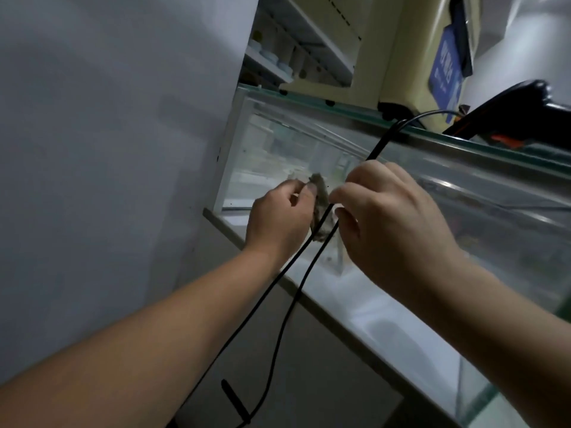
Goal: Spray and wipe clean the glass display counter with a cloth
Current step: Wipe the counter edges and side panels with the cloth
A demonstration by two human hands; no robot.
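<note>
from the head camera, both hands work against the front pane of the glass display counter. the left hand has its fingers pinched on a crumpled grey cloth touching the pane. just beside it, the right hand pinches a looped black cable hanging down from the counter's top edge.
</note>
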